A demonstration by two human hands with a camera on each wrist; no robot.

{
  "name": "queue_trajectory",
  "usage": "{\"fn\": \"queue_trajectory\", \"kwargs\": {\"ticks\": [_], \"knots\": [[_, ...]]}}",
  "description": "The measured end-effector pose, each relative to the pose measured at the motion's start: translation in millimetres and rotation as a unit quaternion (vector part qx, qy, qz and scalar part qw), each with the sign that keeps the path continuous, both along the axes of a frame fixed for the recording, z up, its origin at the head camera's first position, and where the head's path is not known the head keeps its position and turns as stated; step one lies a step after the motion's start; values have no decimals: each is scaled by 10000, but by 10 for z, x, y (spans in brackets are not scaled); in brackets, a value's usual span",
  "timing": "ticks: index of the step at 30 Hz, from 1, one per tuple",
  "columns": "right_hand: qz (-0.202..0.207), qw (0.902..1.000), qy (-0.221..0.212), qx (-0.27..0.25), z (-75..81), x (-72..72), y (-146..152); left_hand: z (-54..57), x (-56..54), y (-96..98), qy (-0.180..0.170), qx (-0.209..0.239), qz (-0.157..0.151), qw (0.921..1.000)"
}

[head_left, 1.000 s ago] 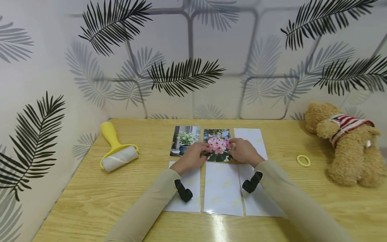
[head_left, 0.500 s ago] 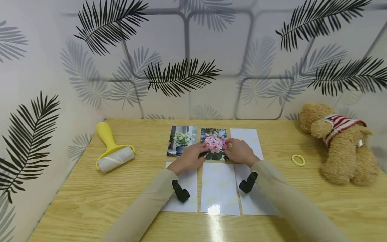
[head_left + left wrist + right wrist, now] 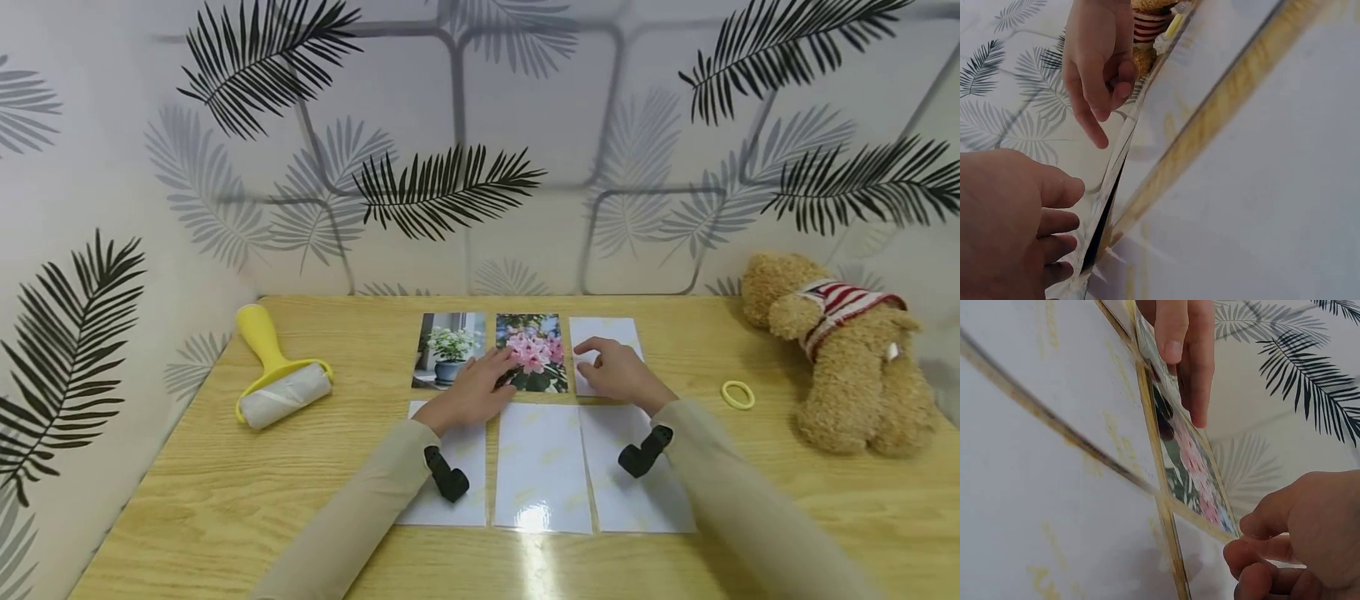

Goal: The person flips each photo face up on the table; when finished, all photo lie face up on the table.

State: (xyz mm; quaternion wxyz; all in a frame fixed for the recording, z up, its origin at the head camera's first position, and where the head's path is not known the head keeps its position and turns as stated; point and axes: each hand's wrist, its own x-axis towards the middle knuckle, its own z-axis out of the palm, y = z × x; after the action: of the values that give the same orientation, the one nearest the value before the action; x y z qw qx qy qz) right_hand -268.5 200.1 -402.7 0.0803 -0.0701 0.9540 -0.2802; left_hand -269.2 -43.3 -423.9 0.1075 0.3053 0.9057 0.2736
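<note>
Roller frame-left, bear and ring right, counter between, wall at edge; left hand, fingers spread at flower photo; right hand, fingers bent over white card.

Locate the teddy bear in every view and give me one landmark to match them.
Head: the teddy bear is at the right side.
Left wrist: teddy bear at the top, left of centre, partly cut off.
Right wrist: not in it.
Shared landmark: the right hand, right of centre in head, upper left in left wrist, lower right in right wrist.
</note>
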Motion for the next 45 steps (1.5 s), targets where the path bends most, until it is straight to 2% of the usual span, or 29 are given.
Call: {"fn": "queue_trajectory", "kwargs": {"ticks": [4,9,11,15,19,21,27,31,35,40,45], "knots": [[-306,9994,-151,-8,-15,7,193,27,3,17,60,344,-43,9994],[-524,9984,-127,-169,-7,40,439,92,-25,100,28,298,-266,9992],[-535,9982,-2,-261,13,54,519,123,-46,158,3,201,-345,9992],[-631,9970,113,-432,35,81,628,152,-86,310,203,-47,-588,9981],[-712,9955,103,-623,30,110,692,167,-71,473,491,-549,-854,9936],[-699,9954,69,-657,22,122,726,180,-48,544,529,-731,-951,9914],[-547,9949,-94,-840,23,158,808,230,-21,721,263,-775,-982,9918],[-501,9936,-133,-1002,31,178,822,235,-42,815,67,-962,-972,9906],[-497,9903,-358,-1247,27,174,842,213,-89,877,6,-1049,-883,9906],[-568,9764,-722,-1952,5,165,899,158,-140,920,125,-1019,-754,9919],[-704,9453,-788,-3085,-19,161,950,143,-123,948,399,-1136,-711,9902]]}}
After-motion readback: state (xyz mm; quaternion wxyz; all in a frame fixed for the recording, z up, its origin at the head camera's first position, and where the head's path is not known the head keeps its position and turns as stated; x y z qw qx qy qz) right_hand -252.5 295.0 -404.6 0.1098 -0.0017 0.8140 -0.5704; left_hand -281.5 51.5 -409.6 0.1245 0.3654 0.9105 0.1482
